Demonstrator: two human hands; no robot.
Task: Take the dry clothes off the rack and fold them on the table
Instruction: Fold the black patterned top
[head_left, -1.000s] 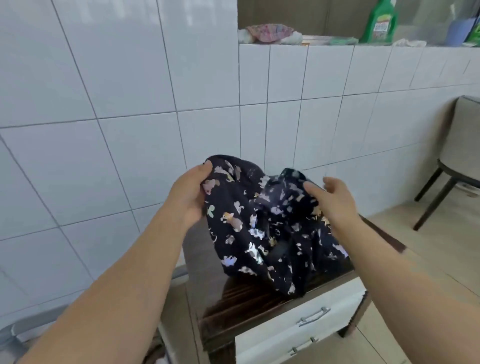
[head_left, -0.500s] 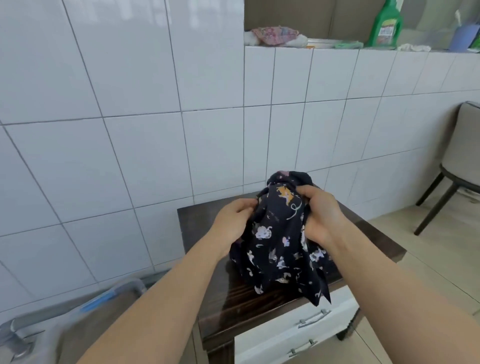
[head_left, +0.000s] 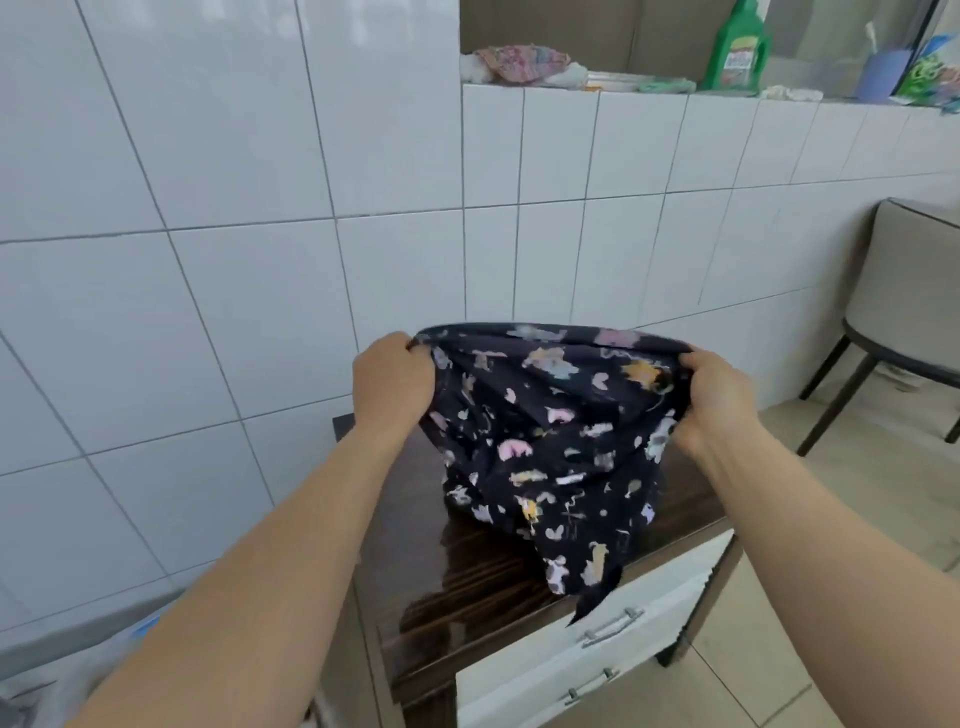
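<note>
Your hands are both up in front of you, each gripping the top hem of the dark printed garment (head_left: 550, 447). Left hand (head_left: 393, 382) has fingers curled over the left end of the hem, knuckles toward you. Right hand (head_left: 719, 397) clamps the right end the same way, thumb side up. The hem is stretched taut between your two fists, running nearly level.

The garment is navy or black with small pastel animal and heart prints. It hangs down from the hem in loose folds, narrowing to a point at lower right. That lower part drapes onto the worktop (head_left: 467, 582), and the tip hangs over the front edge, in front of the top white drawer (head_left: 649, 613). What kind of garment it is can't be told, too bunched.

The worktop is a dark glossy wood surface pushed against the white tiled wall (head_left: 260, 260). Two white drawers with metal bar handles sit under it; the lower drawer (head_left: 535, 691) is partly cut off.

On the ledge (head_left: 727, 98) above the tiles: a green detergent bottle (head_left: 735, 47), a crumpled pink patterned cloth (head_left: 519, 62), a blue cup (head_left: 883, 73). A grey chair (head_left: 904, 291) with dark legs stands at far right on the beige tiled floor (head_left: 831, 519). A grey bin or tub edge (head_left: 78, 670) shows at lower left, blurred.
</note>
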